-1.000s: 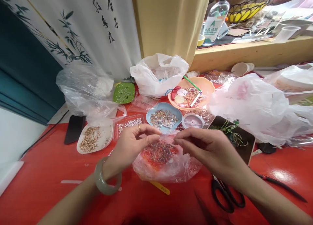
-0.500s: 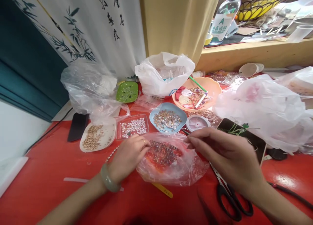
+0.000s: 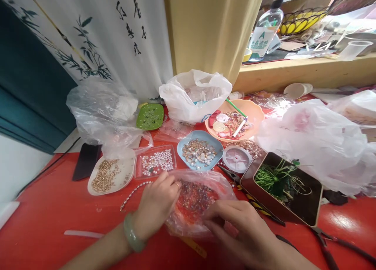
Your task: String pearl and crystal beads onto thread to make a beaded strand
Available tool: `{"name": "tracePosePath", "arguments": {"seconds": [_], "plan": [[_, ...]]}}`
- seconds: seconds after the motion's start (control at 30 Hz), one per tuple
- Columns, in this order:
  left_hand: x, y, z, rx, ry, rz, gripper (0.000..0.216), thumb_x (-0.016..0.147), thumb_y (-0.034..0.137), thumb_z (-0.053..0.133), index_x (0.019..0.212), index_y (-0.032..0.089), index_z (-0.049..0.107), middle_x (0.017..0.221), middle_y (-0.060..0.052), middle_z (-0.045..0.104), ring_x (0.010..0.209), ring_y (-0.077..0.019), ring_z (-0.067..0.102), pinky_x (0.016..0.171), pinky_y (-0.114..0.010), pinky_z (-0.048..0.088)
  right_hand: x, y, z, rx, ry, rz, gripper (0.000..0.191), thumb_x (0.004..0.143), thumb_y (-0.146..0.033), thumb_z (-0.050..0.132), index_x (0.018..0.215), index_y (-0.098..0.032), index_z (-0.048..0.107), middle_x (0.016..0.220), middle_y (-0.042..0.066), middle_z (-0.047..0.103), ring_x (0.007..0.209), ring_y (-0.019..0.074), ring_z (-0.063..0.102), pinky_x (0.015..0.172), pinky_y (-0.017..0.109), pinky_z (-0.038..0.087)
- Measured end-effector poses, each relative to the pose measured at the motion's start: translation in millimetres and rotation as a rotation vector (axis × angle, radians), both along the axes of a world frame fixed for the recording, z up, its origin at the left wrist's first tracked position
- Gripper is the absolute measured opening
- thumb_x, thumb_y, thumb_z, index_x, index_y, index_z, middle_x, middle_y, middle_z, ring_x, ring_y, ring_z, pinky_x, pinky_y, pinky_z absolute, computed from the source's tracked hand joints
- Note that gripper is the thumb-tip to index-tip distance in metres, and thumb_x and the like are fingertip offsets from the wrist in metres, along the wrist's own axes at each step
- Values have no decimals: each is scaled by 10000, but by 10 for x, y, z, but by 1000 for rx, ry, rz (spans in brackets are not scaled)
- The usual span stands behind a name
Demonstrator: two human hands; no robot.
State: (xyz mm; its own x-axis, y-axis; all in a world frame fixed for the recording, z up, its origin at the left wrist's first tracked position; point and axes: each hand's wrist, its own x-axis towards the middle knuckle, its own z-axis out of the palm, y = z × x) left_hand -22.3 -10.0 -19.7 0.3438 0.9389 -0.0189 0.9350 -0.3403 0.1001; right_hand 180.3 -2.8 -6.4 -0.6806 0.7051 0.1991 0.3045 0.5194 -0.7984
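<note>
Red tabletop (image 3: 44,223), heavily cluttered. Dark tin (image 3: 307,209) of green wire lies just right of the grip, now fully uncovered; a second ago the right hand masked it. Bead bag (image 3: 199,199) of clear film sits between both hands. Left hand (image 3: 155,207) curls closed on its left rim. Right hand (image 3: 243,232) lies on its near rim, fingertips hidden: hold cannot be told. Earlier both hands pinched above the bag; they have dropped onto it, so handling appears shifted to the bag itself. Beaded strand (image 3: 132,193) lies just left of the grip.
</note>
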Motion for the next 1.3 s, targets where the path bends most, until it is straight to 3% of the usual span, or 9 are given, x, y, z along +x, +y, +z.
{"name": "tracePosePath", "arguments": {"seconds": [0.3,0.6,0.97,1.2,1.3], "plan": [[59,26,-11,0,70,41,188,822,85,415,733,154,566,760,-58,571,762,-228,508,551,-312,424,-12,-19,-42,-50,-13,17,151,775,-99,475,723,-134,612,598,23,624,513,84,527,507,186,402],[57,47,-4,15,11,56,171,821,112,407,713,166,530,730,-41,563,726,-212,513,524,-289,398,-24,-2,-149,-133,-55,1,153,787,-127,468,741,-163,609,643,12,637,556,89,557,541,188,427],[74,-2,50,-65,-72,-44,194,863,159,421,771,166,592,755,-39,589,758,-202,535,596,-299,440,-48,31,-206,-184,-158,-170,162,762,-104,467,693,-172,597,615,-4,628,535,93,563,516,173,441],[37,-29,115,-107,-244,-125,235,863,143,390,821,171,619,721,-43,608,719,-169,559,616,-265,457,-50,19,-273,-212,-187,-165,165,770,-113,457,705,-183,592,634,-10,631,559,98,574,544,176,452],[-63,-9,202,-119,-340,-86,235,861,171,386,877,185,620,786,-43,638,746,-166,583,667,-274,461,-48,19,-295,-221,-200,-144,168,780,-123,452,707,-185,590,639,-9,632,572,99,584,556,177,452]]}}
